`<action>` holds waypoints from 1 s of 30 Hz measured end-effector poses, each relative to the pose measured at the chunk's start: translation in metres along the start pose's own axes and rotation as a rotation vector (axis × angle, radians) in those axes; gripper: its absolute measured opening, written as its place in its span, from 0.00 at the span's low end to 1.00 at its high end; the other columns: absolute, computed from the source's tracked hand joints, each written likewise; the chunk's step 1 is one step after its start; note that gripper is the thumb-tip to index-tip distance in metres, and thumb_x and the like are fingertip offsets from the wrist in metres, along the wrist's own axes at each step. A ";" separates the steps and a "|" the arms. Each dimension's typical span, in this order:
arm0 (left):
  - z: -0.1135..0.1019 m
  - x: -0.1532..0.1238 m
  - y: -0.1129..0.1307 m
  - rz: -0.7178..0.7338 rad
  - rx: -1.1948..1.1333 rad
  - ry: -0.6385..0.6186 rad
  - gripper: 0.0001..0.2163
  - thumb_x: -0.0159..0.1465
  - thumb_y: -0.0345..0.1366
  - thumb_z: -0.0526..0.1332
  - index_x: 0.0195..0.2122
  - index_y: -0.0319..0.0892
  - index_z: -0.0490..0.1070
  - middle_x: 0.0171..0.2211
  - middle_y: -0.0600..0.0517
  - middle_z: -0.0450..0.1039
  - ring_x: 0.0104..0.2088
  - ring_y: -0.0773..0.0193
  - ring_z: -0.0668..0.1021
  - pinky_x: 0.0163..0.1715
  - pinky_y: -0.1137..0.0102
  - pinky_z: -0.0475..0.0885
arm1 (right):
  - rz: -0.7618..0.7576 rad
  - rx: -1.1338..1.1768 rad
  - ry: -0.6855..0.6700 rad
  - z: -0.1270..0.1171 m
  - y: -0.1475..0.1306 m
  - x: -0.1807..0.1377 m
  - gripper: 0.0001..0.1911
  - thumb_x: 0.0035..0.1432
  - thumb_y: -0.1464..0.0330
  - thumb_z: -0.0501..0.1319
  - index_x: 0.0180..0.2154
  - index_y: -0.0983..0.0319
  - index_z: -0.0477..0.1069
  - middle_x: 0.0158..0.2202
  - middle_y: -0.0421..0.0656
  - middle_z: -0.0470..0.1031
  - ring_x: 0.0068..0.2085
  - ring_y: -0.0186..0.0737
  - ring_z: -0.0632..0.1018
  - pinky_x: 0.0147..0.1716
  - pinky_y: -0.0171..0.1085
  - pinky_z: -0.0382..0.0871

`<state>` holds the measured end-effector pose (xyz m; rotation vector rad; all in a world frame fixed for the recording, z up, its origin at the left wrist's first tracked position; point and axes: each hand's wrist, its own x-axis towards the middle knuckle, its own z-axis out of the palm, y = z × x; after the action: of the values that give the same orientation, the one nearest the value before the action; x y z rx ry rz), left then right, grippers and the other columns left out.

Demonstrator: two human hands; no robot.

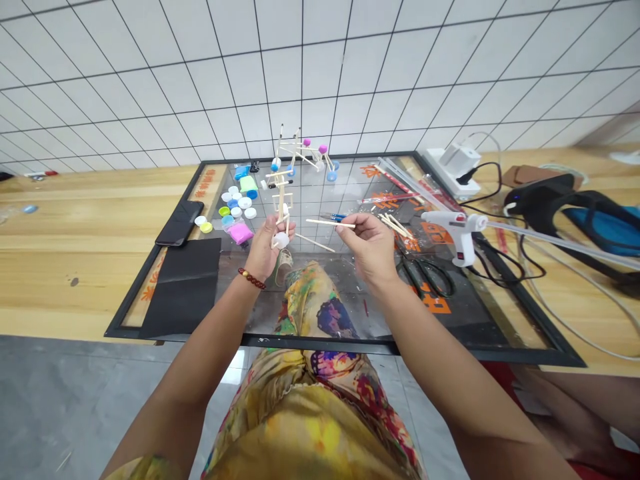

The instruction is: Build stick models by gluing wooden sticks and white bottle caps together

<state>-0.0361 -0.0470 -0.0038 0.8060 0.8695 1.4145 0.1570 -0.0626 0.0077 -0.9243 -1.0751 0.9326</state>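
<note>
My left hand (265, 250) is closed around a small model built of thin wooden sticks (281, 203), with a white round piece (281, 240) at its lower end. Between the thumb and fingers of my right hand (373, 243) is a thin wooden stick (327, 223), held nearly level and pointing toward the model, apart from it. A blue-handled tool (336, 217) lies just behind this stick. Another loose stick (317, 243) rests on the glass between my hands. Several more sticks (397, 227) lie beyond my right hand.
A stick figure with coloured balls (320, 157) stands near the wall. Coloured lids and clay packets (240, 232), a phone (180, 223) and a black sheet (185, 287) are on the left. To the right are scissors (433, 277), a glue gun (457, 233), a power strip (453, 173) and cables.
</note>
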 end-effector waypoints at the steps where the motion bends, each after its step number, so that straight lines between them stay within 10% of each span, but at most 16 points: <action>1: 0.000 0.000 0.000 -0.001 -0.004 -0.003 0.26 0.58 0.58 0.66 0.45 0.40 0.73 0.35 0.47 0.80 0.37 0.61 0.82 0.42 0.67 0.76 | 0.017 0.027 0.009 0.000 0.000 0.001 0.13 0.43 0.63 0.73 0.31 0.58 0.73 0.26 0.36 0.71 0.28 0.32 0.70 0.28 0.33 0.65; 16: 0.003 -0.001 0.004 0.063 -0.069 0.072 0.28 0.57 0.59 0.67 0.44 0.38 0.74 0.33 0.47 0.80 0.36 0.62 0.82 0.39 0.69 0.76 | 0.178 0.196 0.021 -0.009 0.010 0.052 0.15 0.37 0.67 0.76 0.28 0.61 0.75 0.24 0.36 0.75 0.25 0.29 0.74 0.27 0.31 0.72; 30: -0.005 -0.009 0.005 0.012 -0.116 0.108 0.25 0.56 0.59 0.67 0.45 0.46 0.77 0.40 0.48 0.80 0.42 0.60 0.82 0.47 0.65 0.77 | 0.374 0.386 0.331 0.072 0.074 0.186 0.17 0.43 0.72 0.70 0.31 0.58 0.62 0.21 0.29 0.71 0.21 0.24 0.71 0.21 0.23 0.67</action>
<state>-0.0421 -0.0563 -0.0017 0.6532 0.8568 1.5160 0.1151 0.1460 0.0083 -0.9274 -0.4233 1.1931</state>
